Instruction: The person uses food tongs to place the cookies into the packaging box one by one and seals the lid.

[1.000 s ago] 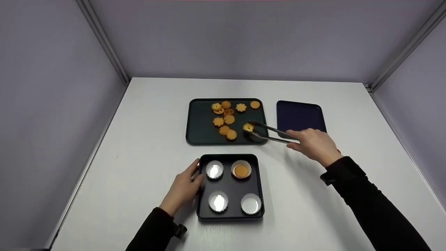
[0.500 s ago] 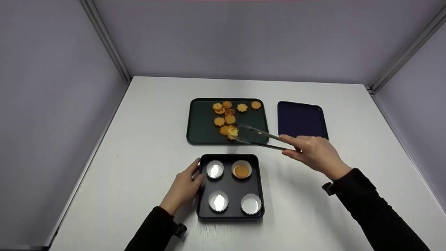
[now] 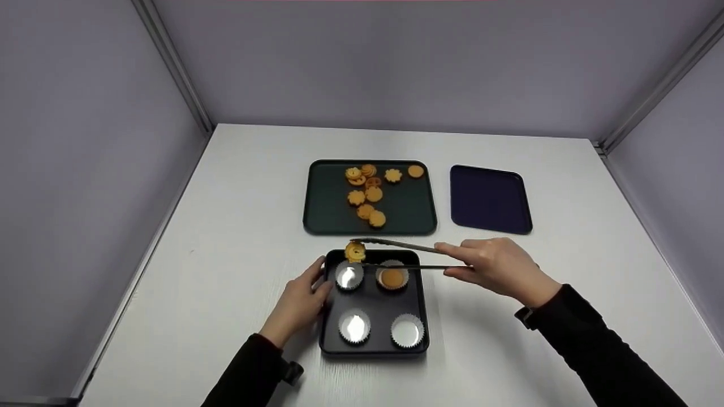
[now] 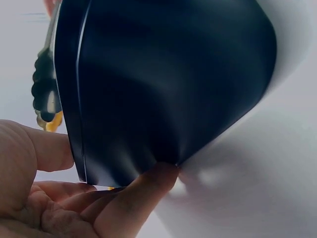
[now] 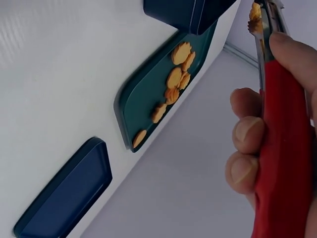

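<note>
My right hand point(image 3: 498, 268) grips red-handled tongs point(image 5: 287, 148), the red showing in the right wrist view. Between the tongs' tips is a yellow flower-shaped cookie point(image 3: 355, 252), held above the far-left paper cup point(image 3: 349, 276). That cup stands in a dark square baking pan point(image 3: 376, 308) along with several more white cups. The far-right cup point(image 3: 392, 263) has a round cookie point(image 3: 392, 278) in it. At the pan's far-left corner, my left hand point(image 3: 297, 305) holds the pan's side, thumb and fingers on its wall in the left wrist view point(image 4: 143, 198).
Behind the pan lies a dark green tray point(image 3: 328, 215) with several cookies point(image 3: 374, 194), some overlapping. To its right on the white table point(image 3: 237, 186) is a smaller dark blue tray point(image 3: 489, 198). Grey panels point(image 3: 362, 62) enclose the table at back and sides.
The tongs have carried the yellow cookie from the green tray's right part leftward and toward me, over the baking pan. My left hand and the pan have stayed put.
</note>
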`<action>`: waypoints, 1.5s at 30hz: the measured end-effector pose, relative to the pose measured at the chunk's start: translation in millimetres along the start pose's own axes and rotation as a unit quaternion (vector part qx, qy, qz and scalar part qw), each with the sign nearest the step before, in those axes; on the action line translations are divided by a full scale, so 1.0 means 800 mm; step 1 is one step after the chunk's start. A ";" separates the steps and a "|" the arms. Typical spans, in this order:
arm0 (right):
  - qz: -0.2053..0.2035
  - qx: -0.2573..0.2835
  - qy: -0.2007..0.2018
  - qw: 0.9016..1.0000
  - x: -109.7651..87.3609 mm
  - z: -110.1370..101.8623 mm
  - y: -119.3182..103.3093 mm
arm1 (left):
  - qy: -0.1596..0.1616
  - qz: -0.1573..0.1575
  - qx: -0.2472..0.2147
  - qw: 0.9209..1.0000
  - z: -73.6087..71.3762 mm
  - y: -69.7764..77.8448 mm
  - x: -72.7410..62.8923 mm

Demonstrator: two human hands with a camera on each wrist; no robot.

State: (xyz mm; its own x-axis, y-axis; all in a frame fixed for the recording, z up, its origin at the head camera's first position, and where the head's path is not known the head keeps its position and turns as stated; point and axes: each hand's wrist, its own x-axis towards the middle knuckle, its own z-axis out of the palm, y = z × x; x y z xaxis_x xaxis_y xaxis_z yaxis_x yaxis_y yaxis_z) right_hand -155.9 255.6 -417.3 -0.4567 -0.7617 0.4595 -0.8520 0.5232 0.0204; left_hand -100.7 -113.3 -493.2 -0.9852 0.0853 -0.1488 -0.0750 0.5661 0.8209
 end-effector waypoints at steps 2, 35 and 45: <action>-0.006 -0.001 -0.008 1.000 0.001 0.003 -0.003 | -0.001 -0.002 0.000 1.000 0.000 0.000 0.001; 0.009 0.005 -0.101 0.995 0.020 0.025 -0.016 | -0.014 -0.005 -0.008 1.000 -0.002 -0.003 0.000; 0.017 0.004 -0.110 0.994 0.022 0.029 -0.017 | -0.013 -0.008 -0.005 1.000 -0.002 -0.002 0.000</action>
State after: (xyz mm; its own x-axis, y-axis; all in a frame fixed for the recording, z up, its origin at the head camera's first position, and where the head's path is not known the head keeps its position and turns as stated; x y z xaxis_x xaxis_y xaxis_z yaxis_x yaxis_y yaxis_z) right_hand -158.0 226.3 -430.4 -0.5303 -0.8088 0.2543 -0.8362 0.5485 0.0007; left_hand -100.4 -115.7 -493.8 -0.9795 0.0984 -0.1756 -0.0914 0.5599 0.8235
